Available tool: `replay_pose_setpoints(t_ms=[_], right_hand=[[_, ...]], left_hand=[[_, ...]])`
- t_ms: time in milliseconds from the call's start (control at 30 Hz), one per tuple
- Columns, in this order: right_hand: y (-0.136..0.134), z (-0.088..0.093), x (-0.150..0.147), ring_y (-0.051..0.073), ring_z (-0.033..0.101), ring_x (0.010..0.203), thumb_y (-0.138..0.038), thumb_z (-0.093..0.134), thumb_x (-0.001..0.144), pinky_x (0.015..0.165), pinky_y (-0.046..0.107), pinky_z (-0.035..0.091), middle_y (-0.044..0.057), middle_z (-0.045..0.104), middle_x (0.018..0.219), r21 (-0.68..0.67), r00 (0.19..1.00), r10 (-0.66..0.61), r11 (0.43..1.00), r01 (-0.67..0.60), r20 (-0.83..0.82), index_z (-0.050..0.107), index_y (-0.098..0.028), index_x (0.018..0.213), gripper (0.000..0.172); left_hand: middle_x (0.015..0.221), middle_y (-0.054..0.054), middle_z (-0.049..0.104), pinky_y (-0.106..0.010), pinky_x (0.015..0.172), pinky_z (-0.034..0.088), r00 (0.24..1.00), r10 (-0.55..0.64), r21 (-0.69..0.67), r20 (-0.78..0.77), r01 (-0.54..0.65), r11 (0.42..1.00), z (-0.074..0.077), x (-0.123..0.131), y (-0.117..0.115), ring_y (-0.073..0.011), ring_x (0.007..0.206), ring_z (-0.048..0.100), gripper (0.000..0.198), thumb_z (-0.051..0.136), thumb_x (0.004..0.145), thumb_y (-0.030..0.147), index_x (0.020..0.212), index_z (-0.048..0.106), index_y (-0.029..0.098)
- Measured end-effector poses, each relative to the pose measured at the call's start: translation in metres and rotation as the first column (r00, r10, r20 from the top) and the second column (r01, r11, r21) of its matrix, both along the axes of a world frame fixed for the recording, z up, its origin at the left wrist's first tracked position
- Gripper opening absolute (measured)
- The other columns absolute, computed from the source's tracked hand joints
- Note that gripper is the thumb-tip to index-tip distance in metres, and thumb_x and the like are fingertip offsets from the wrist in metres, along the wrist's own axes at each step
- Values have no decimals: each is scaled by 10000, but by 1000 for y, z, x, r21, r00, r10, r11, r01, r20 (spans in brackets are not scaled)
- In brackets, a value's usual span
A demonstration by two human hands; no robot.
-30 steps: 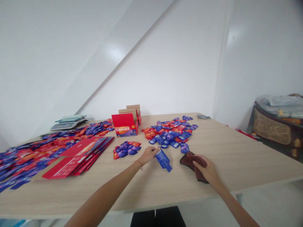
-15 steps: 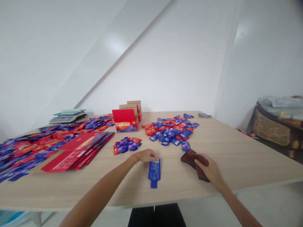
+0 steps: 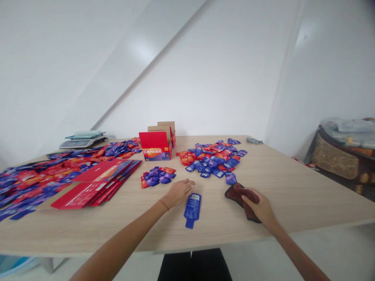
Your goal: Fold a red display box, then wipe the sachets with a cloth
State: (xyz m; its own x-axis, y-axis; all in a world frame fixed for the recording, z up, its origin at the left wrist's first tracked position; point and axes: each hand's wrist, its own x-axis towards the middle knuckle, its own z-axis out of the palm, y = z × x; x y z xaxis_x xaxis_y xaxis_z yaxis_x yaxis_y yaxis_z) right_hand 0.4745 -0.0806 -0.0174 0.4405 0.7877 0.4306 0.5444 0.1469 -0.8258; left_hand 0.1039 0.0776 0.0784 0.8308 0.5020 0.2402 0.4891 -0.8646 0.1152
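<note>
Resting palm down on the pale wood-grain counter (image 3: 293, 195), the person's left hand (image 3: 177, 192) lies open with its fingers loosely stretched and has hold of nothing. Just beside its fingertips lies a long flat blue foil pouch (image 3: 192, 208), printed face up, with its narrow end toward the person. Whether the hand touches it cannot be told. The pouch sits well in front of a small open red cardboard box (image 3: 155, 147), on the person's side of it and a little to its right.

The right hand (image 3: 261, 208) lies farther to the right of the box, near the counter's front edge. Its fingers are curled down over a crumpled dark red cloth (image 3: 238, 193) and closed loosely on it, and part of the cloth sticks out beyond the fingertips.

Between the box and the left hand sits a small heap of blue and red sachets (image 3: 156, 176). A large pile of blue and red sachets (image 3: 212, 158) spreads just right of the box. Left of the box lies a fanned stack of flat red cartons (image 3: 96, 185), with a wide spread of loose sachets (image 3: 43, 175) beyond it. Behind the box and to its left stands a grey weighing scale (image 3: 82, 139).
</note>
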Motion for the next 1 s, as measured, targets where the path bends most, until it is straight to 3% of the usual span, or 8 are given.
replay_pose_setpoints(t_ms=[133,233,333,500,667,833,933,1000], right_hand=[[-1,3,-2,330,707,1090,-527,666,816,1018,469,527,109,779,1140,-8,999,1,1000,-1,47,732,-226,1100,419],[1,3,-3,324,703,1094,-526,664,816,1006,459,528,103,772,1153,-24,993,-12,1000,15,115,735,-235,1086,403],[3,1,-3,312,703,1083,-510,661,814,982,445,535,84,765,1162,-53,978,3,999,8,210,741,-250,1091,388],[5,3,-5,311,698,1050,-437,628,811,963,455,533,66,767,1107,-72,911,7,997,25,412,777,-280,1057,328],[16,33,-25,306,702,1013,-397,639,829,949,451,539,70,768,1074,-49,916,60,998,-44,396,779,-279,983,239],[36,84,-94,307,704,1043,-456,724,828,1006,468,541,97,770,1102,131,985,136,980,-149,108,732,-228,1075,336],[40,104,-148,302,686,1066,-415,724,852,1011,465,536,100,752,1109,170,950,235,947,-272,208,734,-242,1045,260],[40,107,-180,290,673,1091,-341,708,864,1003,451,535,85,737,1125,149,898,326,913,-380,294,735,-258,1051,206]], left_hand=[[1348,-76,651,-343,1075,484,994,-65,25,92,63,998,-2,-35,-57,-217,1245,619,335,397,1081,232,1338,610,253],[1443,-44,631,-391,1180,442,981,-173,49,91,169,984,-21,-61,-99,-222,1368,561,391,459,1054,169,1400,593,291],[1528,-39,569,-394,1223,417,978,-199,22,56,198,980,-42,-78,-122,-222,1435,510,547,494,1012,103,1524,483,295],[1543,-42,551,-370,1232,407,973,-214,-62,90,220,974,-48,-86,-127,-206,1444,501,537,477,1014,109,1526,490,269],[1523,-60,573,-374,1241,393,963,-197,-112,184,220,969,-43,-90,-132,-210,1438,509,496,488,1001,131,1481,548,242],[1508,-54,589,-376,1233,403,959,-181,-131,218,213,968,-47,-89,-135,-217,1419,531,490,495,994,149,1469,560,251],[1494,-51,603,-369,1232,402,956,-176,-129,234,210,969,-46,-90,-136,-214,1405,545,485,490,995,155,1464,565,256],[1490,-52,606,-353,1233,395,956,-174,-128,237,208,970,-45,-90,-136,-210,1403,546,476,482,1000,158,1459,568,249]])
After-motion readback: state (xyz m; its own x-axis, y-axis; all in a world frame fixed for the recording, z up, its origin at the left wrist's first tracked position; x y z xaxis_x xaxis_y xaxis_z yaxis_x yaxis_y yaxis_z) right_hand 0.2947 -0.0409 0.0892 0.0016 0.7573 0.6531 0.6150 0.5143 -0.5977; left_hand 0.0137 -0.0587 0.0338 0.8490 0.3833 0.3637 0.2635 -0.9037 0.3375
